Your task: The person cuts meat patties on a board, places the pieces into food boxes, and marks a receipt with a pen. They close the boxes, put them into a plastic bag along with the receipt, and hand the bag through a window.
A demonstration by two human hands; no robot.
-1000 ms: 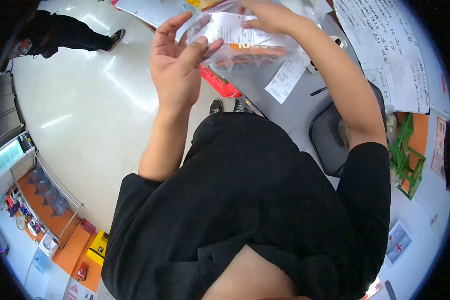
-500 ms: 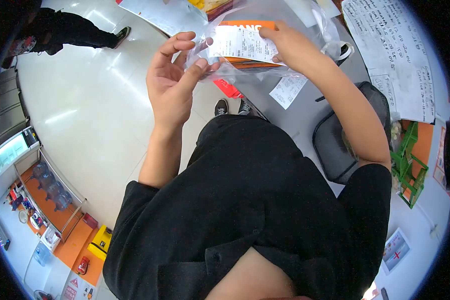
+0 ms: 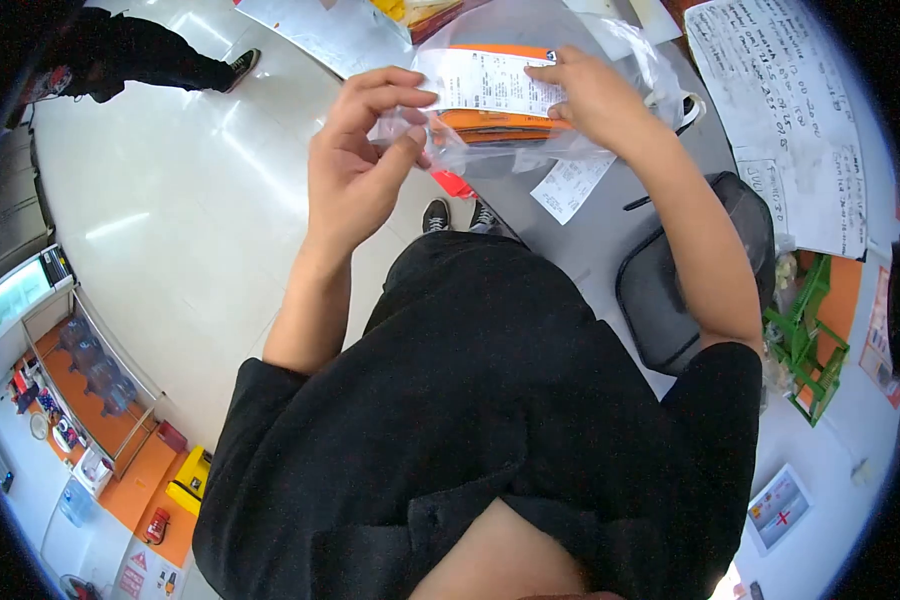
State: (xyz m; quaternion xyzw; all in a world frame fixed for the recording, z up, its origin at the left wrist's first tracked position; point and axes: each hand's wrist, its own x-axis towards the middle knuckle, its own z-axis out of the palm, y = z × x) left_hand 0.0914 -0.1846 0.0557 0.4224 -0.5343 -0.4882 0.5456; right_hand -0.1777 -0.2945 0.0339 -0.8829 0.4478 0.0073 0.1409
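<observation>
A clear plastic bag (image 3: 530, 25) lies at the edge of the grey table, with orange packets (image 3: 505, 122) inside it or under its film. Across the packets lies a long white printed receipt (image 3: 485, 82). My left hand (image 3: 365, 155) has its fingers curled around the bag's left edge, close to the receipt's left end. With thumb and fingers, my right hand (image 3: 595, 100) grips the receipt's right end against the packets. A second receipt (image 3: 572, 185) sits on the table just below the bag, touched by neither hand.
On the grey table (image 3: 580, 255) rests a black case (image 3: 660, 300) beside my right forearm. A handwritten sheet (image 3: 780, 120) lies to the right, near a green rack (image 3: 805, 335). Another person's leg (image 3: 160, 60) shows at upper left on the tiled floor.
My left hand has moved slightly right, its fingers now closer to the receipt's left end. The orange lettering above the receipt is now covered. The right hand stays at the receipt's right end.
</observation>
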